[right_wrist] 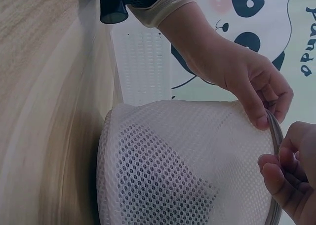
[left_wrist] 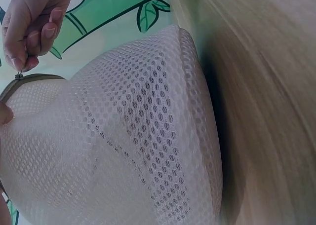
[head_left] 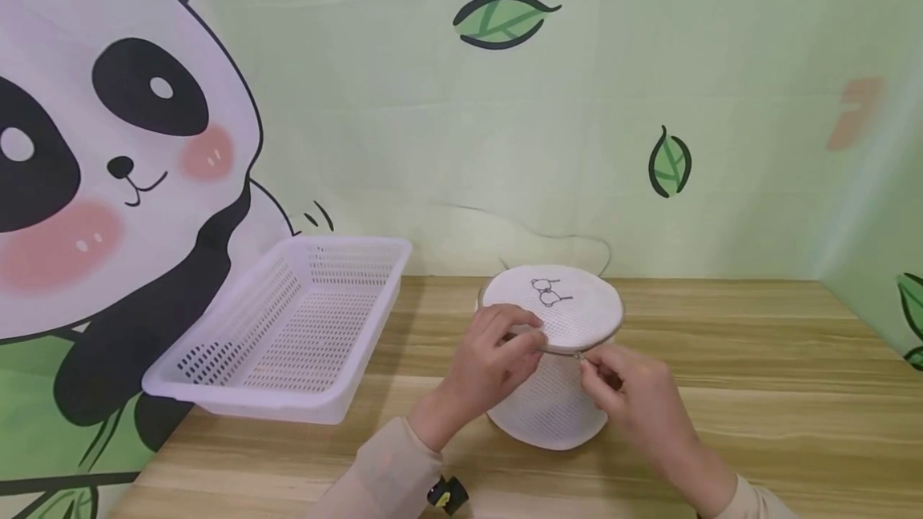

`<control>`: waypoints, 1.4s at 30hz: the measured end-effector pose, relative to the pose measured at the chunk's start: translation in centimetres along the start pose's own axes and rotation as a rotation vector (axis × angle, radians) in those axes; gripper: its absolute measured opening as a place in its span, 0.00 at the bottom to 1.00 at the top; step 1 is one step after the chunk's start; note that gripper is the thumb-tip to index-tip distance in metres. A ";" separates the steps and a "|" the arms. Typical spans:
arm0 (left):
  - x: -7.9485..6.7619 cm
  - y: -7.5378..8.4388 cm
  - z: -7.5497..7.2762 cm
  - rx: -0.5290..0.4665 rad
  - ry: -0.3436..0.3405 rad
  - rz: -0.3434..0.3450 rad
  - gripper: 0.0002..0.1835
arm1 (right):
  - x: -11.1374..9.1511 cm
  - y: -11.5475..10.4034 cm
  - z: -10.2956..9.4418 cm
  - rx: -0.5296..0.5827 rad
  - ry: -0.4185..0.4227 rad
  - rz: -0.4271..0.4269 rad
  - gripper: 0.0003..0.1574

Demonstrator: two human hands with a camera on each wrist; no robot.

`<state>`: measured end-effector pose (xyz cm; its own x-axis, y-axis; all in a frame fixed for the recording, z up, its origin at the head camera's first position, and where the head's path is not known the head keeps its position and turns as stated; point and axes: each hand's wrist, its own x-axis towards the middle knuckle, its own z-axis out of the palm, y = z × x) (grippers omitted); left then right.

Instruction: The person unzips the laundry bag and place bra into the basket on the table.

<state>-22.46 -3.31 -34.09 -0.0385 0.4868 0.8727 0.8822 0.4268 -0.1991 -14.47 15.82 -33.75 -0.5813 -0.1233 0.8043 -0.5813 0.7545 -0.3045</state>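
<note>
A white cylindrical mesh laundry bag [head_left: 548, 407] stands upright on the wooden table, its round lid [head_left: 587, 303] lying over the top with a bear drawing on it. A grey-brown zipper [right_wrist: 274, 131] runs round the lid's edge. My left hand [head_left: 499, 349] pinches the bag's rim at the front left, thumb on the mesh side in the right wrist view. Just to the right, my right hand [head_left: 638, 391] pinches the small zipper pull [left_wrist: 19, 76] between thumb and forefinger. The bag's inside is hidden, apart from what shows dimly through the mesh.
A white perforated plastic basket [head_left: 371, 355] sits on the table [head_left: 779, 415] left of the bag. Behind stands a pale green backdrop [head_left: 360, 102] with a panda and leaves. A black device [head_left: 449, 495] shows by my left sleeve.
</note>
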 end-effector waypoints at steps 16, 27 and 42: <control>0.0 -0.6 -0.2 -0.034 0.027 -0.003 0.09 | 0.2 0.2 -0.4 0.034 -0.002 0.029 0.13; 0.0 -0.7 -0.4 -0.032 0.019 -0.015 0.03 | 0.3 0.4 -0.5 0.022 0.025 0.020 0.13; -0.1 -0.7 -0.3 -0.024 0.019 -0.016 0.05 | 0.3 0.5 -0.5 0.015 0.035 -0.004 0.13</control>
<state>-22.93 -3.88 -33.89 -0.0444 0.4653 0.8840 0.8925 0.4160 -0.1742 -14.62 16.48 -33.41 -0.5591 -0.1032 0.8227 -0.5918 0.7446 -0.3088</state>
